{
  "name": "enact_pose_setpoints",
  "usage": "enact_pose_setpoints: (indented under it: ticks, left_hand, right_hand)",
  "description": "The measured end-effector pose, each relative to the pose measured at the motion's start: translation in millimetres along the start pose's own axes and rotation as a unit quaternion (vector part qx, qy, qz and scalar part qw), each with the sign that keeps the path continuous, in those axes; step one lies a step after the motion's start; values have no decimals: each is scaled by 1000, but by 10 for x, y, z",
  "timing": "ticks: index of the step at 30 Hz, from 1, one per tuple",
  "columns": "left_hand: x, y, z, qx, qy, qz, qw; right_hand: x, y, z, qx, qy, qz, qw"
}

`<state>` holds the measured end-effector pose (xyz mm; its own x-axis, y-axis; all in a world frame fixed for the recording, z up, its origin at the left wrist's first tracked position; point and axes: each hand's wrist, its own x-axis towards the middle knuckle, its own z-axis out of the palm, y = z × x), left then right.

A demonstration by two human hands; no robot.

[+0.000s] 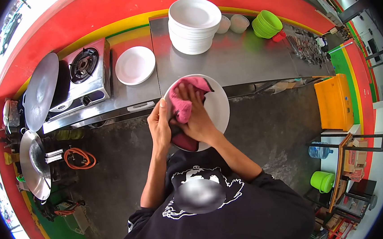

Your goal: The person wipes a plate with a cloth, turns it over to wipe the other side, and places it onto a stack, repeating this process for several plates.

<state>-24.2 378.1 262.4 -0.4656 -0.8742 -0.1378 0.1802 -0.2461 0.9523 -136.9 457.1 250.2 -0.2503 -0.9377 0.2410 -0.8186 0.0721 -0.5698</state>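
A white plate (218, 104) is held up in front of my chest, near the counter's front edge. My left hand (159, 122) grips its left rim, thumb up along the edge. My right hand (194, 114) lies over the plate's face, pressing a pink cloth (182, 110) against it, with the fingers partly in the folds. A darker red part of the cloth hangs at the plate's lower left. Behind, on the steel counter, stand a tall stack of white plates (192, 36) and, further left, a white plate or low stack (135, 65).
On the counter (241, 66) are green bowls (267, 24), small white bowls (239, 23) and a cutlery pile (307, 47) at right. A gas stove (84, 69) and large metal lid (42, 92) are at left. An orange box (334, 103) stands at right.
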Motion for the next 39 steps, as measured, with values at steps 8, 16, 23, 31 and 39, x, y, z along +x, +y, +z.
enact_pose_setpoints:
  ticks: [8,16,23,31,39]
  left_hand:
    - [-13,4,-59,95,-27,34,995]
    - [201,123,-333,18,26,28,999]
    - [235,209,-515,-123,8,-110,986]
    - [51,51,-343,-135,-221,-209,943]
    - [-132,-429,-467,-163,-105,-50,980]
  right_hand:
    - [113,593,-256,-47,206,29,977]
    - [-222,1035,-425,249,297,225,894]
    - [-682,1179,-387,567,361,115,731]
    - [-228,482,-267,599,346,-42,721]
    - [-206,579,-88,427,461,245,738]
